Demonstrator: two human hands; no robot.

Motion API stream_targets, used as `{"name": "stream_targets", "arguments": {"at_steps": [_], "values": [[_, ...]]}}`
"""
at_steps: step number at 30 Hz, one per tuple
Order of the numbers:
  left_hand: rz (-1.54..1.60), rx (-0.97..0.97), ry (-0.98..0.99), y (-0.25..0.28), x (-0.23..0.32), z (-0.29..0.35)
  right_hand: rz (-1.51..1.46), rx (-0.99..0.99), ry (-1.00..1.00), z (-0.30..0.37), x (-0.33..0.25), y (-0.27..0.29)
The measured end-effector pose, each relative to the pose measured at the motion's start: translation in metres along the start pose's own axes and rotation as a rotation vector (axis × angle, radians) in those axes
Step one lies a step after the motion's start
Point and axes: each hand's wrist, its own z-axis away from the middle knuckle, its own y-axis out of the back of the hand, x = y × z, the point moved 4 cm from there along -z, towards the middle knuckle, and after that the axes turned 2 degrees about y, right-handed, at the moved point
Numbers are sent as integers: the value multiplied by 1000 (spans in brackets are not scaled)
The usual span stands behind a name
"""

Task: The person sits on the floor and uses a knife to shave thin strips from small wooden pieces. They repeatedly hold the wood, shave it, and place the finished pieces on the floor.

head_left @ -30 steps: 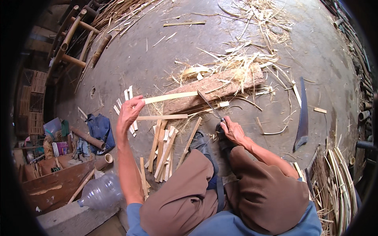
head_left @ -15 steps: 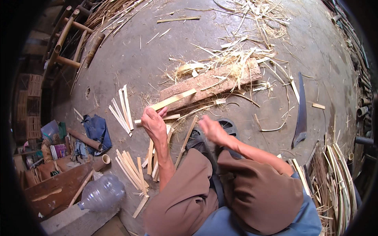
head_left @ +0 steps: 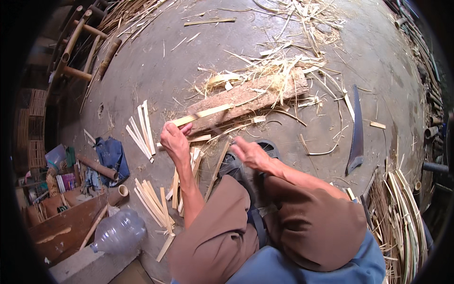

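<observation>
My left hand (head_left: 175, 142) is closed around one end of a pale bamboo strip (head_left: 204, 113). The strip slants up to the right, its far end over a rough wooden block (head_left: 246, 99) on the floor. To the right of it, my right hand (head_left: 249, 152) hovers above my sandals with fingers curled. A faint dark smear crosses the gap between the two hands; what the right hand grips is too blurred to make out. Short cut strips (head_left: 142, 127) lie left of my left hand, and another bundle (head_left: 155, 201) rests below them.
A handsaw (head_left: 358, 132) lies at the right. Shavings (head_left: 283, 71) cover the block's far side. Long split strips (head_left: 404, 213) are heaped at lower right. At lower left are a clear plastic bottle (head_left: 120, 231), a wooden toolbox (head_left: 66, 229) and blue cloth (head_left: 112, 158). Bamboo frames (head_left: 75, 40) stand upper left.
The whole view has shifted slightly. My left hand still holds the strip, whose far end dips a little lower. My right hand remains near the sandals, less blurred than before.
</observation>
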Motion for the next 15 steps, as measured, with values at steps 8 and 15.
{"name": "stream_targets", "arguments": {"at_steps": [8,15], "values": [[123,109,-13,-15,-6,0,110,135,-294,25,70,7],[1248,279,108,-21,-50,-16,-6,35,-346,25,63,29]]}}
